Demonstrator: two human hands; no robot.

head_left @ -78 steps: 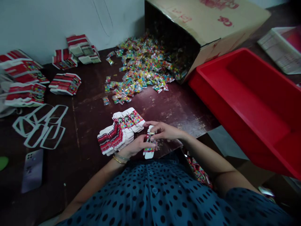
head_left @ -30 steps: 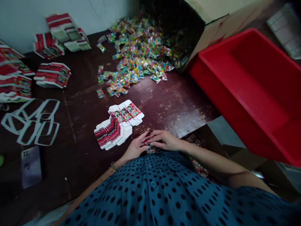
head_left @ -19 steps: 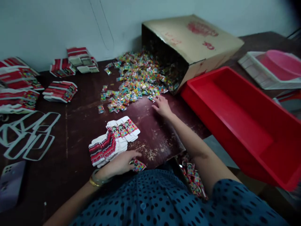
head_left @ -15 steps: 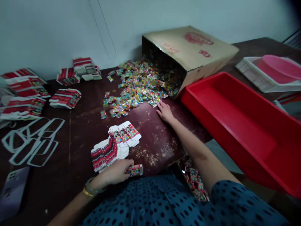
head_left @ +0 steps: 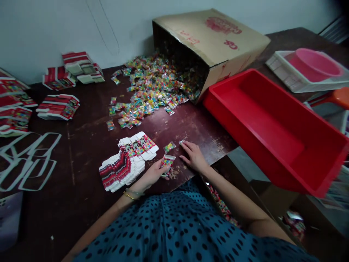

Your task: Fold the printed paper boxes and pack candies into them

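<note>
My left hand [head_left: 156, 172] is closed round a small printed candy box [head_left: 167, 163], its upper end tilted up just above the table's front edge. Right beside it, a clear packet of coloured candies [head_left: 169, 147] lies loose on the table. The fingertips of my right hand [head_left: 193, 156] press on another candy packet [head_left: 182, 142], which they partly cover. Left of my hands is a fanned stack of flat red-and-white cartons [head_left: 128, 162]. Farther back, a heap of candy packets [head_left: 152, 91] spills from a cardboard box [head_left: 215, 36] lying on its side.
A large red tub [head_left: 261, 123] stands to the right, with a pink basin [head_left: 317, 63] in a white crate behind it. Bundles of flat cartons [head_left: 58, 106], white loops [head_left: 29, 160] and a phone [head_left: 9, 218] lie left. Filled printed packs show below the table edge.
My right hand has drawn back from the heap toward me, and two candy packets now lie near the box. My left hand has raised the candy box and moved it right.
</note>
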